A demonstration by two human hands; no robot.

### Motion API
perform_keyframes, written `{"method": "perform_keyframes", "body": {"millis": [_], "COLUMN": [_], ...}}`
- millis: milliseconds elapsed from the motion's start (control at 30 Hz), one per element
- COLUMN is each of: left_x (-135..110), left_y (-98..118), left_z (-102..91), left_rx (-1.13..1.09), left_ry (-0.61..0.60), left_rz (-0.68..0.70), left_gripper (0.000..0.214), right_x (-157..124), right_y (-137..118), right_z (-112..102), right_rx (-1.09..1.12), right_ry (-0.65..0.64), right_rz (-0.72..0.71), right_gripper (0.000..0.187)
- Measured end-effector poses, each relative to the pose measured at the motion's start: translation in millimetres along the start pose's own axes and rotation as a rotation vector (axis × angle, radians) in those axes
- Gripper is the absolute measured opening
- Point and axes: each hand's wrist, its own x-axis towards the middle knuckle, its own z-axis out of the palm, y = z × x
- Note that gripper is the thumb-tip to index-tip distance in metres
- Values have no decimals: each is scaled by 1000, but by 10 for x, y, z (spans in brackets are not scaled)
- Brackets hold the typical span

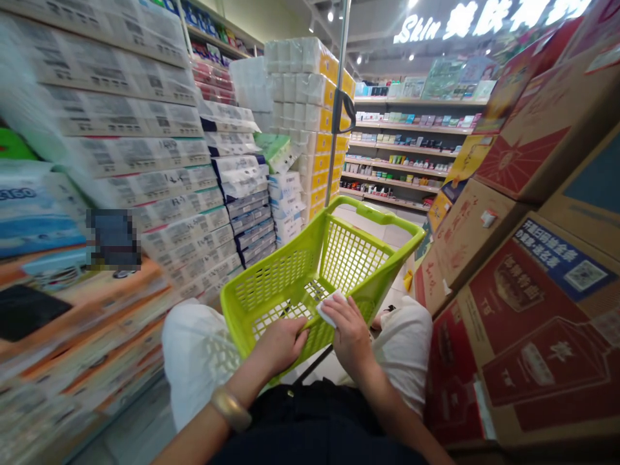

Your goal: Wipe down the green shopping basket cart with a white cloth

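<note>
The left hand closes on a lime-green plastic shopping basket, steadying it, while the right hand pinches a small white packet against its rim.

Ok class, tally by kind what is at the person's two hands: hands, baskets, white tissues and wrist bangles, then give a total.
Hands: 2 (left hand, right hand)
Lime-green plastic basket: 1
White tissue: 1
Gold-toned wrist bangle: 1
Total: 5

"Skin" on lit sign, "360" on package
</note>
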Motion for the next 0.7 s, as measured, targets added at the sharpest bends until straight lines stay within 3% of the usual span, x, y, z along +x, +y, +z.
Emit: {"method": "perform_keyframes", "body": {"millis": [133, 300, 400, 533, 700], "left_x": [-4, 27, 72, 149, 255], "left_y": [-11, -27, -53, -109, -178], "left_z": [-7, -13, -22, -52, -87], "left_rx": [12, 27, 36, 51, 66], "left_ry": [-4, -10, -9, -4, -1], "left_rz": [-4, -15, -10, -9, -15], "left_gripper": [20, 23, 25, 26, 25], "right_x": [6, 210, 249, 229, 338], "right_y": [47, 408, 324, 72, 314], "right_z": [-14, -181, -96, 109, 5], "right_rx": [5, -85, -68, 2, -25], "right_ry": [-33, 54, 38, -75, -49], "right_rz": [-48, 102, 130, 77, 151], "right_gripper": [54, 52, 51, 50, 51]}}
